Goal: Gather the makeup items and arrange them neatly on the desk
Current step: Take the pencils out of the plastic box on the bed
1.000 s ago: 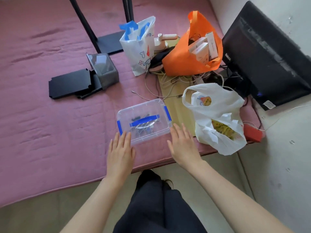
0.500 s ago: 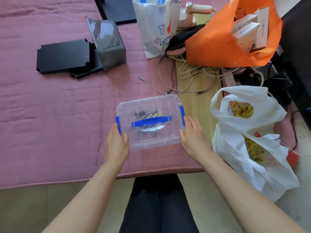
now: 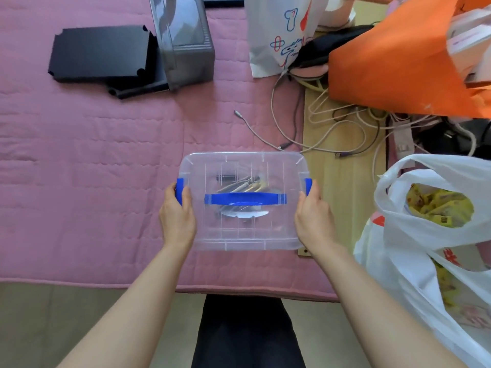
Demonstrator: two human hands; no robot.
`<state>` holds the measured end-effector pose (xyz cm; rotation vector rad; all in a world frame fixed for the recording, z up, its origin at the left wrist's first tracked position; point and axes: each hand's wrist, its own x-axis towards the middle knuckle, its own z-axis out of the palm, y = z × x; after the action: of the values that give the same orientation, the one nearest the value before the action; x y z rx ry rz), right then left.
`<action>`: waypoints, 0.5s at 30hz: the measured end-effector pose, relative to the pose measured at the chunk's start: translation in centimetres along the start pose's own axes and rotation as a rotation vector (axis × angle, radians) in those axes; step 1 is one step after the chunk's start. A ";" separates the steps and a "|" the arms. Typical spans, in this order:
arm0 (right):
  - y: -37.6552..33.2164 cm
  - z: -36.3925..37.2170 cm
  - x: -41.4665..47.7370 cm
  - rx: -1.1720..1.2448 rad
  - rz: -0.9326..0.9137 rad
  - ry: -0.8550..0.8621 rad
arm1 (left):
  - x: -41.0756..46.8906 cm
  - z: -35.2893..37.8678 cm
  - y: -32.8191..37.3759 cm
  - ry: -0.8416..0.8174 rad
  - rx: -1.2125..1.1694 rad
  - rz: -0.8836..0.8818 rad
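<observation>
A clear plastic box with a blue handle and blue side clips sits near the front edge of the pink quilted surface. Several slim makeup items, dark and metallic, show through its lid. My left hand grips the box's left side at the blue clip. On the opposite side my right hand holds it just below the right clip.
A white plastic bag with yellow packets lies at the right. An orange bag with boxes, a white printed bag, tangled cables, a grey case and a black panel lie behind.
Both hands went from lying flat in front of the box to gripping its two sides. The camera moved closer, so the box looks larger.
</observation>
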<state>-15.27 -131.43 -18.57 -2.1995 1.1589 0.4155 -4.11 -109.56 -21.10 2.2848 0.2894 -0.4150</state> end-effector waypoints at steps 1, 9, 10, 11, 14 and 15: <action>0.2 0.2 -0.1 0.005 0.002 0.015 | 0.1 0.0 0.1 0.008 -0.009 0.016; 2.5 2.1 0.3 0.000 -0.114 0.171 | 1.0 0.4 -1.1 0.035 0.002 0.077; 2.7 2.3 0.5 -0.007 -0.128 0.183 | 1.1 0.6 -1.2 0.047 0.029 0.095; 2.8 2.4 0.7 -0.018 -0.141 0.194 | 1.2 0.6 -1.2 0.056 0.050 0.102; 2.5 2.5 0.8 -0.029 -0.144 0.200 | 1.5 0.6 -0.9 0.068 0.083 0.110; 2.4 2.4 0.8 -0.021 -0.145 0.200 | 1.5 0.6 -0.9 0.062 0.089 0.108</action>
<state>-16.72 -131.41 -21.75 -2.3677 1.0911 0.1502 -3.09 -109.28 -22.63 2.3907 0.1811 -0.3080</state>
